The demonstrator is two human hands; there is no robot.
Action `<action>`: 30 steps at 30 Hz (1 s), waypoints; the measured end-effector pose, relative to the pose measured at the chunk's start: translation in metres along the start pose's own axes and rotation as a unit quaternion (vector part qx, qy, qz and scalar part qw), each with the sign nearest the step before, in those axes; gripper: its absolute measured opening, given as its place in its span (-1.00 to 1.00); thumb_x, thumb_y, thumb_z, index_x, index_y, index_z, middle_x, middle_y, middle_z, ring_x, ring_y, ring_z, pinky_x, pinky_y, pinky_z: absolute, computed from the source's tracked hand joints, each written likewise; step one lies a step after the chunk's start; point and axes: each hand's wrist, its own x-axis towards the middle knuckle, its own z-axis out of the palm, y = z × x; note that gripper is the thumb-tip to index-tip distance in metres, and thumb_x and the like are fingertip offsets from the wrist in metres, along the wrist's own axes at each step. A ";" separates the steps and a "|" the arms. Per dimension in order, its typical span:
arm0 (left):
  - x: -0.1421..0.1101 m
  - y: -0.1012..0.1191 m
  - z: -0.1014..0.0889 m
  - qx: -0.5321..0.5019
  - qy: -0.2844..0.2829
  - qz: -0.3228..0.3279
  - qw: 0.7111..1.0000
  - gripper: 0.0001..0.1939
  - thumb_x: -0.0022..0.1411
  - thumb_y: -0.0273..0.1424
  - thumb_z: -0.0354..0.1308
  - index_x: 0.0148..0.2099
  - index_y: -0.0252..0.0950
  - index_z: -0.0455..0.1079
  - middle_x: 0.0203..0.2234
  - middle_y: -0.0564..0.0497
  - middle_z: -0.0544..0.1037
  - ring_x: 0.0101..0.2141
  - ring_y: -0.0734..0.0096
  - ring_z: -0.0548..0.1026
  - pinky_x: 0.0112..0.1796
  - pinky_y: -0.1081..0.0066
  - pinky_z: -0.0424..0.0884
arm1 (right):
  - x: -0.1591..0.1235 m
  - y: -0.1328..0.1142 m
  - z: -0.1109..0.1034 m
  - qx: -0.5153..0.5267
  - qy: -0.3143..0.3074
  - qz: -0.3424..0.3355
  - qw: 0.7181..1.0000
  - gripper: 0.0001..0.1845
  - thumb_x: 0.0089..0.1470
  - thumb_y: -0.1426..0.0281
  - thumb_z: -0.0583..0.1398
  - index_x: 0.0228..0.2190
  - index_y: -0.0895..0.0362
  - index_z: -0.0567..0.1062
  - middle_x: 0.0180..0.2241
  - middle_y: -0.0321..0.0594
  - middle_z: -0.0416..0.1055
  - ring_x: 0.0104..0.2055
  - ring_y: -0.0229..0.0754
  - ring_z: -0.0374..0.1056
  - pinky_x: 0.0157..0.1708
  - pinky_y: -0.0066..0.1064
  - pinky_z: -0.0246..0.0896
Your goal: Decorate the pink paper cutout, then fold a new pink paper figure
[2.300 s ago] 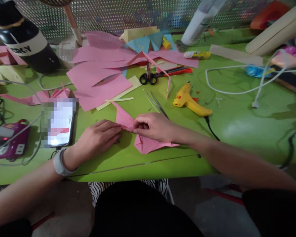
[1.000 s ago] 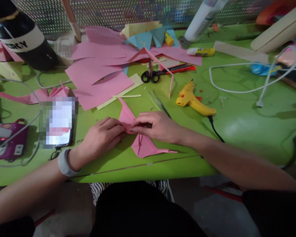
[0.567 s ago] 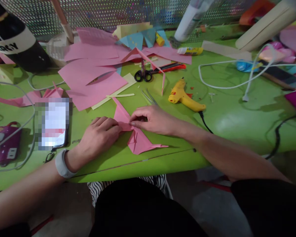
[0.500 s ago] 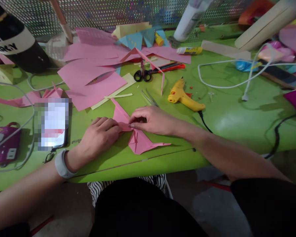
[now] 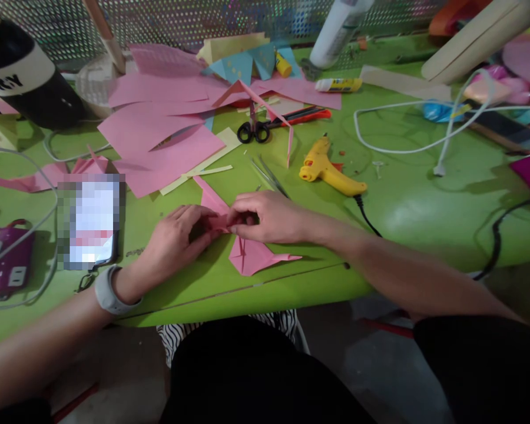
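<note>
A folded pink paper piece (image 5: 251, 257) lies on the green table (image 5: 168, 303), one narrow strip reaching up-left and a thin twisted tip pointing right. My left hand (image 5: 181, 232) pinches its left part between thumb and fingers. From the other side my right hand (image 5: 265, 217) pinches the paper near its middle, thumb and forefinger together. The two sets of fingertips almost meet and hide the folds between them. Just beyond my right hand lie metal tweezers (image 5: 269, 175).
A yellow glue gun (image 5: 333, 168) lies right of the tweezers. Behind are black-handled scissors (image 5: 253, 132), a glue stick (image 5: 338, 85) and pink paper sheets (image 5: 168, 156). At left are a phone (image 5: 95, 218), a purple power socket box (image 5: 9, 259) and a dark bottle (image 5: 22, 70).
My left hand has gone from lying flatter on the paper to pinching it, thumb now showing. My right hand has shifted slightly left with its pinch kept.
</note>
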 end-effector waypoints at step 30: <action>-0.017 -0.003 -0.021 0.226 -0.058 0.213 0.949 -0.69 0.43 -0.39 -0.01 0.11 -0.40 0.39 -0.07 -0.19 0.60 -0.08 0.12 0.59 -0.18 0.20 0.58 | 0.007 -0.009 0.006 -0.006 -0.012 0.065 0.998 -0.82 0.14 0.33 0.21 -0.26 0.14 0.57 -0.40 -0.24 0.54 -0.41 -0.25 0.33 -0.43 -0.38 0.03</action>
